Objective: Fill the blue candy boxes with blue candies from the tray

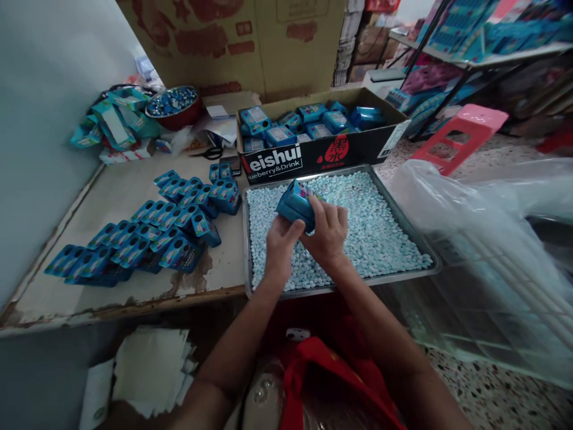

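Between my two hands I hold a small blue printed box [295, 204], tilted above a metal tray. My left hand [281, 239] grips its lower left side with the thumb across the near end. On its right side, the fingers of my right hand [327, 230] are wrapped round it. Below, the metal tray [436, 267] is spread with many small pale blue and white pieces [371, 221], like candies or tablets. Left of the tray, rows of similar blue boxes [179, 254] stand on the table, their upper faces showing dark round spots.
Behind the tray, an open black carton [313, 156] holds several blue boxes. Scissors [210, 153] and a red bowl [179, 119] of small wrapped pieces lie toward the back left. Clear plastic sheeting [470, 215] and a pink stool [465, 134] are at right.
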`<state>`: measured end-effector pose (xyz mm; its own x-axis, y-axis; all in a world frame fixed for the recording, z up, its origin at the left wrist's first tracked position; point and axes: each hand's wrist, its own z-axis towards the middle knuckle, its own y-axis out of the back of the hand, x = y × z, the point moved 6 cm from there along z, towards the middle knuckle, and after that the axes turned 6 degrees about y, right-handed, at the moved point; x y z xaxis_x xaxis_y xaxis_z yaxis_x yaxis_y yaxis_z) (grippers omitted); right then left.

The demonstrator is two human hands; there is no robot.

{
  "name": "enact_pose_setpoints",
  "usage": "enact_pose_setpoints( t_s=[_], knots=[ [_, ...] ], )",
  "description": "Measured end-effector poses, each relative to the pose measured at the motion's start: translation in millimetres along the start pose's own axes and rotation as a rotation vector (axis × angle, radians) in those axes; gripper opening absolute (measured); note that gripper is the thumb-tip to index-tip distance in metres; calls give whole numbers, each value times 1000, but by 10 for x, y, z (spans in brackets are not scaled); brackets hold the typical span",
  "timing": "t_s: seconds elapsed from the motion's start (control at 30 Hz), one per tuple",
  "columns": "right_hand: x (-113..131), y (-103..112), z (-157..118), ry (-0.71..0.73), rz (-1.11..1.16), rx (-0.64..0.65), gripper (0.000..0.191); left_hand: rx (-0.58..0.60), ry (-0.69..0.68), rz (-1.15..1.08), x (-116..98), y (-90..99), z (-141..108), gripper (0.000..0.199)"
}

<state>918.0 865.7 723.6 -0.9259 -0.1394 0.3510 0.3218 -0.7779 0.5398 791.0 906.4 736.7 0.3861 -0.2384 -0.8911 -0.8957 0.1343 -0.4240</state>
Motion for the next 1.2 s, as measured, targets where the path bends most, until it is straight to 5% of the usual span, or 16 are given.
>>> enact_pose_setpoints(
  t_s=[0.13, 0.3, 0.47, 0.57, 0.67, 0.73, 0.93, 1.03, 1.2],
  knots=[
    [115, -109, -66, 111, -119, -29, 40, -115, 86, -194, 103, -246, -51, 54],
    [283, -181, -176, 184, -109, 72, 44, -160, 144, -272, 64, -244, 215, 29],
    [522, 18, -150, 551, 48, 161, 40, -203, -14, -99, -249, 279, 308, 33],
    [222, -7, 62, 550, 247, 349, 30, -290, -181, 89, -701, 761, 306, 44],
    [-255, -380, 472, 337, 271, 520, 36, -353, -250, 221, -1085, 1157, 282, 54],
    [-316, -785, 735, 358, 276, 628, 32, -371, -222, 304, -1176, 1312, 257, 57],
    [307, -1924, 997, 539, 104, 932, 42, -405, -226, 417, -1019, 1445, 158, 71],
    [503, -2150, 898, 494, 37, 937, 44, -446, -244, 406, -981, 1532, 129, 73],
    [501, -2194, 714, 355, 32, 838, 42, -437, -330, 398, -943, 1519, 147, 70]
  ],
)
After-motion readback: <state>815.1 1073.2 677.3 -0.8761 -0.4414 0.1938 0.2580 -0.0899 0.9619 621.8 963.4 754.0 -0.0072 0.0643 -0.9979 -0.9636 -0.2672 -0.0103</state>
